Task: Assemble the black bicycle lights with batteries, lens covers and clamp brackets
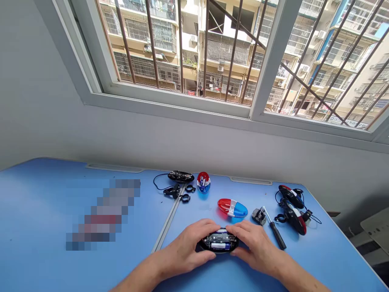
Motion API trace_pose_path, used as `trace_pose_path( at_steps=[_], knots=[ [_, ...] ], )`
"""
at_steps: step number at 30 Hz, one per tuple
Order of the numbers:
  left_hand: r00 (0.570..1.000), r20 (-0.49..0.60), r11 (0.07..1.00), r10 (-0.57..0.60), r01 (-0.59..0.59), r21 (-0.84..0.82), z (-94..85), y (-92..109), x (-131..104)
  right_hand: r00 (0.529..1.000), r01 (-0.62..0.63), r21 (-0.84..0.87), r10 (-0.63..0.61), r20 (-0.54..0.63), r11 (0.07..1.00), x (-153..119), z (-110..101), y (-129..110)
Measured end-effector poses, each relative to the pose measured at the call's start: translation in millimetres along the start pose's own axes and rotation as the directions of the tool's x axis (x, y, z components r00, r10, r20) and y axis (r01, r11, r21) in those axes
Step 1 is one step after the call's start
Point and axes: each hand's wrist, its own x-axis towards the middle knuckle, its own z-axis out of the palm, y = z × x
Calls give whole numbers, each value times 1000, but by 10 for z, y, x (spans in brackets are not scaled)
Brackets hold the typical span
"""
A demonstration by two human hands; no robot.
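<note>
Between my hands is the black oval base of a bike light (223,239), its inside facing up, with blue-and-silver batteries (220,246) lying in it. My left hand (194,247) grips its left end, fingers at the far edge and thumb at the near one. At the right end, my right hand (255,247) holds it the same way. Just beyond them lies a red-and-blue clear cover (232,208). To the right of it are a small black clamp (259,215) and a screwdriver (277,234) with a black handle.
Farther back sit another open black base (181,176) with a cable, black ring clamps (185,198) and a smaller red-and-blue cover (203,182). Two whole bike lights (293,215) lie at the right. A blurred-out item (105,215) is on the left of the blue table (39,211).
</note>
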Motion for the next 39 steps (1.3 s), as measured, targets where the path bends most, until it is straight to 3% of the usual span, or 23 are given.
trace_pose_path(
  at_steps=[8,16,20,26,33,39],
  knots=[
    [1000,25,1000,-17,17,2,-13,45,24,999,31,4,-31,-22,1000,13,-6,-11],
    [999,-31,1000,9,-9,-21,14,-25,8,995,67,-71,-71,-64,995,-5,54,30],
    [999,15,999,30,-29,-12,10,-44,2,996,70,-45,-72,-44,997,8,35,25],
    [998,5,998,62,-63,18,11,-64,-2,998,54,-67,-56,-33,996,0,37,6],
    [994,-91,997,67,-62,54,68,-163,-29,999,-27,-84,25,-23,996,-18,61,12],
    [997,-71,994,38,-30,102,82,-243,-62,995,-93,-93,88,-53,991,-22,58,41]
  ],
)
